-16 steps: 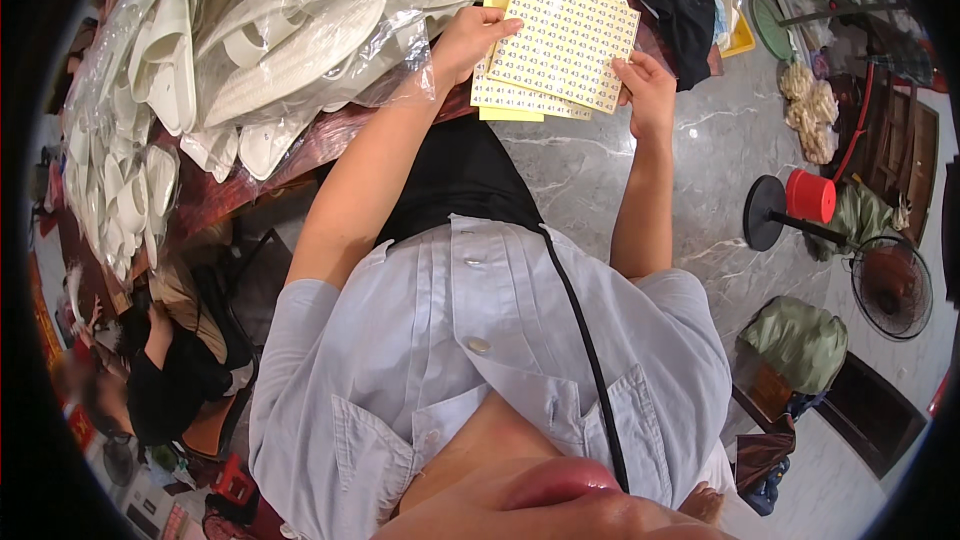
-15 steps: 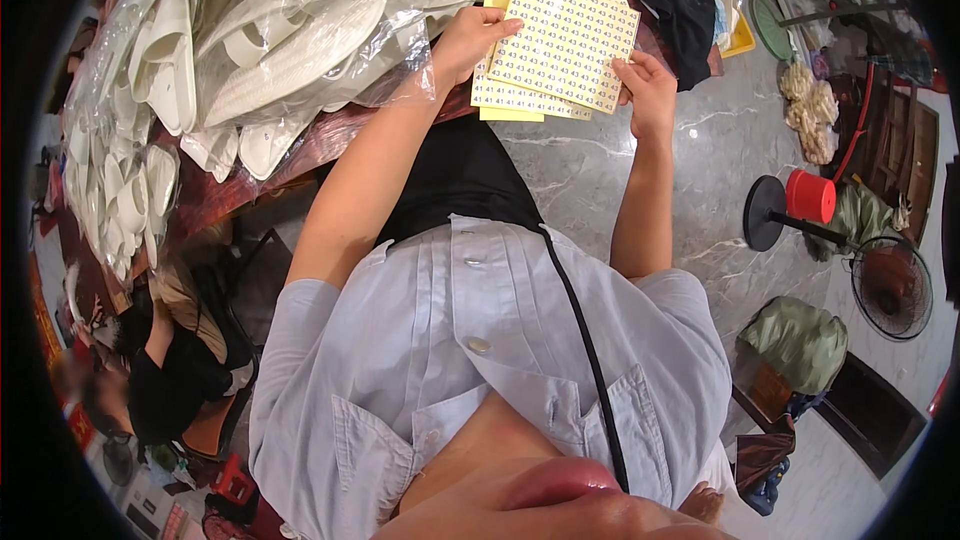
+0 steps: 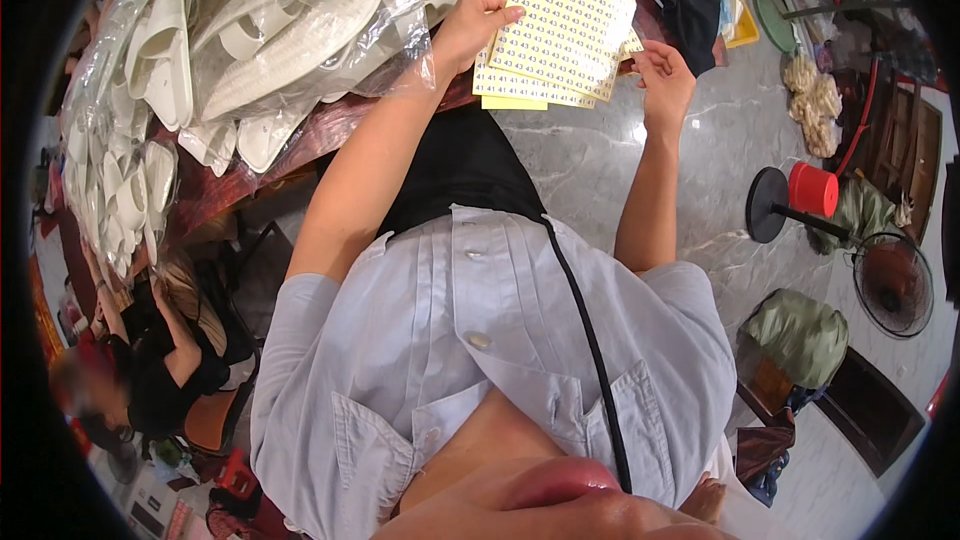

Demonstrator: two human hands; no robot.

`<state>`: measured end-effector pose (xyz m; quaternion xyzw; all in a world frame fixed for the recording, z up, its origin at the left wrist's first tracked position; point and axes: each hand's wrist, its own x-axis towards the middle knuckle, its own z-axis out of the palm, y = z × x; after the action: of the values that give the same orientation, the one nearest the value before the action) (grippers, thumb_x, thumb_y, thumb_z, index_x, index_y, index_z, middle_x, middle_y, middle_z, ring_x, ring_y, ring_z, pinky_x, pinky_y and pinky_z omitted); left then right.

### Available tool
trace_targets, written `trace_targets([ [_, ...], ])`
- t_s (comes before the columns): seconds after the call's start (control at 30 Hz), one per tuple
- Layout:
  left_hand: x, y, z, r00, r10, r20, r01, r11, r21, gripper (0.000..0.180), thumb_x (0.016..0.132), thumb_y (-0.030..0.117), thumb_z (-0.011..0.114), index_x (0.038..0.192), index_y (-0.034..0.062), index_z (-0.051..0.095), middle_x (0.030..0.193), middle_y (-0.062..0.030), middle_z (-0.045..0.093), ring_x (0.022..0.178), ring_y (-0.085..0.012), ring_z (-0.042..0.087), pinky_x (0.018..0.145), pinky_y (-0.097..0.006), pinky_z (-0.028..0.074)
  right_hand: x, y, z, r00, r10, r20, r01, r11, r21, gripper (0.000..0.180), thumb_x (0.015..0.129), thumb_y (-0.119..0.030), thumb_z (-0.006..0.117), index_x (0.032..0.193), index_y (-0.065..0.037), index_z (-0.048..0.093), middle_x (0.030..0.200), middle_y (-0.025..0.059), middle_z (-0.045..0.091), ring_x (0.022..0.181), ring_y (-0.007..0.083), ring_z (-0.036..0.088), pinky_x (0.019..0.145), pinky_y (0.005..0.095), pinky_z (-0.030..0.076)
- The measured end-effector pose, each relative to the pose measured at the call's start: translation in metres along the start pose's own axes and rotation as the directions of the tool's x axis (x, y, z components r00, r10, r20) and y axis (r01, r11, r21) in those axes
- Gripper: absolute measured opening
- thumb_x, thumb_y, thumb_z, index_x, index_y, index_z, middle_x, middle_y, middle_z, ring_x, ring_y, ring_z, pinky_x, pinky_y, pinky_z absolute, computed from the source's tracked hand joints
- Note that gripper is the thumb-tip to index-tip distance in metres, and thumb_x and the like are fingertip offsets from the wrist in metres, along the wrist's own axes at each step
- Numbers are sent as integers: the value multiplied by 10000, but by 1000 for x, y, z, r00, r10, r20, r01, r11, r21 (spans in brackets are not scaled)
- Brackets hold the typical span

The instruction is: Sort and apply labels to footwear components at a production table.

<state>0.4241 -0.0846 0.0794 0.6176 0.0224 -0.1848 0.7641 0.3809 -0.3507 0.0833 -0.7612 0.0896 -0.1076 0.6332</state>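
My left hand (image 3: pixel 470 35) grips the left edge of several sticker sheets, thumb on top. The upper sheet (image 3: pixel 560 30) is pale yellow with rows of small printed labels. Below it, a similar sheet (image 3: pixel 535 88) sticks out askew, with a plain yellow edge showing. On the other side, my right hand (image 3: pixel 665 80) has its thumb and fingers pinched at the right corner of a sheet that lies under the upper one. Left of my left hand, white slippers (image 3: pixel 300 45) in clear plastic bags are piled on a dark red table (image 3: pixel 330 135).
Black cloth (image 3: pixel 685 0) lies right of the sheets, beside a yellow tray (image 3: pixel 743 32). A red bucket (image 3: pixel 813 190), a black round base (image 3: pixel 767 205) and a fan (image 3: pixel 890 285) stand on the right. Another person (image 3: pixel 170 360) sits at the lower left.
My right hand has slid off the upper sheet's edge and moved slightly right and up. The sheets have shifted up slightly, and the person at left has leaned into fuller view.
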Motion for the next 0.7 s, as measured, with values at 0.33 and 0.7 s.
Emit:
trace_targets([
  [0.33,2,-3,-2,1000,25,-6,-25,1000,10,266,879,121,598,1000,-116,603,881,-146,659,736,-162,640,648,-294,526,-44,14,-8,995,-100,-1,97,964,-247,156,760,-35,689,904,13,654,774,35,629,693,94,548,655,227,439],
  [0.7,0,-1,-1,1000,27,1,-27,1000,-9,275,880,118,594,1014,-121,595,899,-152,658,749,-165,644,658,-292,528,-67,4,10,978,-182,100,206,912,-354,289,666,-66,779,892,-9,609,810,46,594,721,143,528,651,261,442],
])
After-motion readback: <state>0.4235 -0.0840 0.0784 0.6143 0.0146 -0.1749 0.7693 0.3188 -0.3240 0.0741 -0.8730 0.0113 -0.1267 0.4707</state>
